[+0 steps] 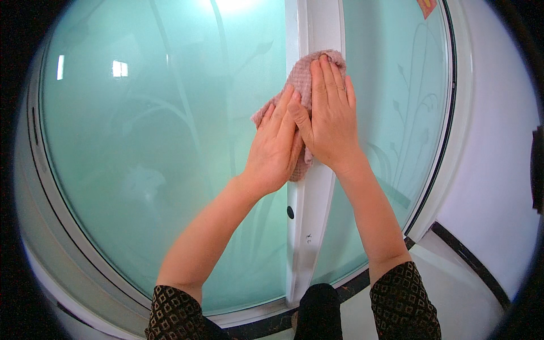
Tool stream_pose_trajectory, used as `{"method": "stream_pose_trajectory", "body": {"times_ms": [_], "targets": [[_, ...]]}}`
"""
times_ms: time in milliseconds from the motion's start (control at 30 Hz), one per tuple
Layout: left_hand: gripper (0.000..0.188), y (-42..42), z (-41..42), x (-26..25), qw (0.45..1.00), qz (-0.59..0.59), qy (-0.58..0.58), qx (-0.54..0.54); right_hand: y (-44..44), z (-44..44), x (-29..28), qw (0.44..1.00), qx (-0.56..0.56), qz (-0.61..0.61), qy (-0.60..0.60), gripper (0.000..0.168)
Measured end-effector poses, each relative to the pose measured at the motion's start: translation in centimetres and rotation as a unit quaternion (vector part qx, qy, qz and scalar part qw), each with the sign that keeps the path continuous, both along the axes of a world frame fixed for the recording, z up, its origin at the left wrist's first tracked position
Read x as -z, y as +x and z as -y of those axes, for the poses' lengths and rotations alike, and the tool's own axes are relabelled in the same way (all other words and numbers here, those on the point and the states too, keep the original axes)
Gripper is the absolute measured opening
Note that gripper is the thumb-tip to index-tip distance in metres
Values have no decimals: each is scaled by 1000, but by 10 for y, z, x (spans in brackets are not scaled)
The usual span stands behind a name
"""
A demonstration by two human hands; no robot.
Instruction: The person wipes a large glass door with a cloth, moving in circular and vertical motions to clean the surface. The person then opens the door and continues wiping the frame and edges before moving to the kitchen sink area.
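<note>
A pink textured cloth [301, 76] lies against the white frame [316, 191] between two frosted glass door panels. My right hand [333, 112] presses flat on the cloth's upper part, fingers pointing up along the frame. Beside it, my left hand [276, 144] rests on the cloth's left and lower part, its fingers angled up to the right. The right thumb touches or overlaps the left fingertips. Part of the cloth hangs below, between the two wrists. A small black round fitting [290, 212] sits on the frame beneath the hands.
A large greenish glass panel [148, 127] with faint plant patterns fills the left; a second patterned panel [399, 110] stands right. A white wall [493, 148] is at far right. Dark edging [263, 324] runs along the floor below, near a black-clad leg [318, 312].
</note>
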State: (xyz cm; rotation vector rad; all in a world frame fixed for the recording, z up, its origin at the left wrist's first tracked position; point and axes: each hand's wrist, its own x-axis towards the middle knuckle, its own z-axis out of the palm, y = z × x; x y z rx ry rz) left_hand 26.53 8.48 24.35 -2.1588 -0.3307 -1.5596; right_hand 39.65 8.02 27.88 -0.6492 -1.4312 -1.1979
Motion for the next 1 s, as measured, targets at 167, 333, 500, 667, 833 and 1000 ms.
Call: {"method": "stream_pose_trajectory", "body": {"times_ms": [167,333,500,667,833,1000], "targets": [[54,-1,-1,-16,1000,-17,5,-17,-4,-2,-29,1000,-10,-8,25,59],[55,3,5,-13,997,-13,-67,39,-8,-18,-23,997,-83,-7,6,58],[59,13,-4,95,996,-2,-86,33,-1,-6,84,991,-76,12,-114,58],[54,14,6,204,967,0,-255,21,0,-4,205,975,-82,-23,-205,59],[48,8,15,284,930,-18,-366,17,-8,4,305,947,-95,-54,-301,56],[49,15,24,324,881,33,-468,59,-3,13,342,938,-80,-51,-334,55]]}}
